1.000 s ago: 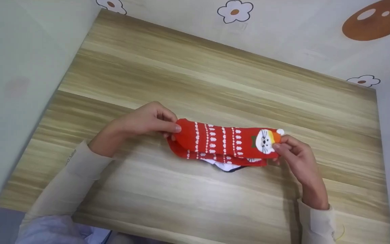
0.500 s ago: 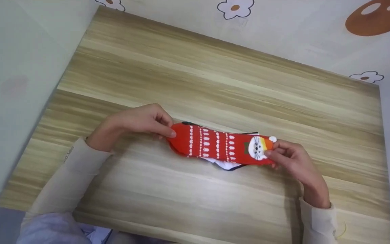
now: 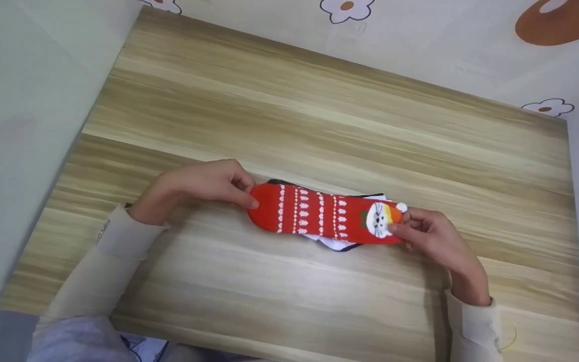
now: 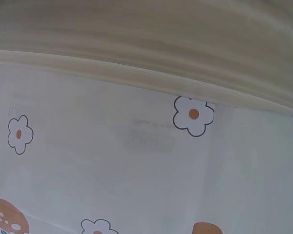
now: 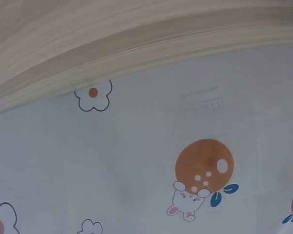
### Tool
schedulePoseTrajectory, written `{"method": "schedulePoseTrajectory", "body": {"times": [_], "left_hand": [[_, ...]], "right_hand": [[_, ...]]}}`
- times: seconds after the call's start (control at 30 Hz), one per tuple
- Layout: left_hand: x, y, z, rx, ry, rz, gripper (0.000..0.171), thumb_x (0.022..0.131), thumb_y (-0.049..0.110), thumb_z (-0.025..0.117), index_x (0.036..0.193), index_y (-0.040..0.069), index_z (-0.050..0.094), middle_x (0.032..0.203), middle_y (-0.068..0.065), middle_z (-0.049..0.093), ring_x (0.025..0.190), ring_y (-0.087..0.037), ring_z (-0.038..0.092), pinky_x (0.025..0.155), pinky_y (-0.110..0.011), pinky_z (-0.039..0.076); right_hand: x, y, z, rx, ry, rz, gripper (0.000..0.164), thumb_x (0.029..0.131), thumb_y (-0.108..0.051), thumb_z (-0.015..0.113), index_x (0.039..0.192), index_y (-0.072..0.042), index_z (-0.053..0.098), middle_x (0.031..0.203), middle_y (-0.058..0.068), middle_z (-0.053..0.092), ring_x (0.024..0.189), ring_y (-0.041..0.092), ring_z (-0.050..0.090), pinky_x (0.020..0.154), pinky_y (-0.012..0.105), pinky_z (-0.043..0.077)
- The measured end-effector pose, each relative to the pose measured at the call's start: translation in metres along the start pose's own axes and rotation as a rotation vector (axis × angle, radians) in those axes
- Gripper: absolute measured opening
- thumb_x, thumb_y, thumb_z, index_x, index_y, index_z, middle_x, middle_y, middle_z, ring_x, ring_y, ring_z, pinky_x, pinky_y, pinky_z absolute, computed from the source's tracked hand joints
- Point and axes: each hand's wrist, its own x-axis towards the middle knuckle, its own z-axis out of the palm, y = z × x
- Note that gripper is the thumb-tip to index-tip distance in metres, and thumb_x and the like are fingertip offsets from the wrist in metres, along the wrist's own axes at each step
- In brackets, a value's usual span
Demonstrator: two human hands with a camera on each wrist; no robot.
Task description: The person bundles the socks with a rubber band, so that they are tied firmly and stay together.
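A red sock point(image 3: 309, 211) with rows of white motifs lies across the middle of the table in the head view. Near its right end is a white cat face point(image 3: 377, 221) in an orange and yellow hat with a white pompom. My left hand point(image 3: 214, 183) pinches the plain red left end between thumb and fingers. At the cat-face end, my right hand point(image 3: 432, 236) pinches the sock with the thumb on top. Beneath it, a white cloth piece with dark edging point(image 3: 339, 245) peeks out at the near and far sides, mostly hidden. Neither wrist view shows a hand or the sock.
The wood-grain table point(image 3: 294, 125) meets a pale wall point(image 3: 440, 45) with flower and orange prints along its back edge. Another wall point(image 3: 23, 125) runs along the left side. White cloth with dark lines point(image 3: 146, 347) shows below the table's front edge.
The upper red sock has come down toward me and slightly left, now covering the second red sock seen under it earlier. Both hands keep their hold. Dark edging now shows at the far side.
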Motion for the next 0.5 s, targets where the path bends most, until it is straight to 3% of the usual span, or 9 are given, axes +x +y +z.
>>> {"method": "schedulePoseTrajectory", "body": {"times": [0.17,0.23,0.37,0.5], "left_hand": [[0.004,-0.002,-0.001,0.045,-0.024,-0.008,0.034,0.095,0.025,0.071,0.074,0.0,0.061,0.065,-0.01,0.052,0.063,-0.015,0.045,0.063,-0.025,0.039],[0.001,-0.004,-0.002,0.027,0.01,-0.021,0.036,0.096,0.029,0.072,0.074,0.002,0.061,0.063,-0.005,0.051,0.061,-0.015,0.044,0.061,-0.026,0.038],[-0.009,-0.007,-0.003,-0.015,0.189,-0.052,0.043,0.098,0.038,0.07,0.074,0.003,0.061,0.06,-0.002,0.046,0.058,-0.014,0.041,0.057,-0.026,0.036],[-0.016,-0.002,0.003,0.015,0.4,-0.024,0.033,0.098,0.037,0.07,0.083,0.008,0.067,0.07,-0.003,0.057,0.069,-0.017,0.051,0.063,-0.027,0.044]], "right_hand": [[-0.006,0.002,0.005,-0.02,0.025,0.011,0.024,0.096,-0.027,0.075,0.094,-0.005,0.066,0.072,0.004,0.063,0.067,0.015,0.061,0.06,0.023,0.049],[-0.002,0.0,0.005,-0.023,0.028,-0.01,0.025,0.097,-0.027,0.073,0.089,-0.005,0.064,0.068,0.006,0.06,0.065,0.018,0.06,0.058,0.024,0.047],[0.008,-0.007,0.006,-0.014,0.042,-0.075,0.032,0.101,-0.027,0.068,0.08,-0.004,0.06,0.064,0.008,0.053,0.064,0.026,0.057,0.059,0.027,0.048],[0.018,-0.016,0.011,-0.022,0.049,-0.126,0.034,0.101,-0.027,0.067,0.078,-0.004,0.06,0.064,0.004,0.049,0.061,0.024,0.053,0.058,0.027,0.047]]}}
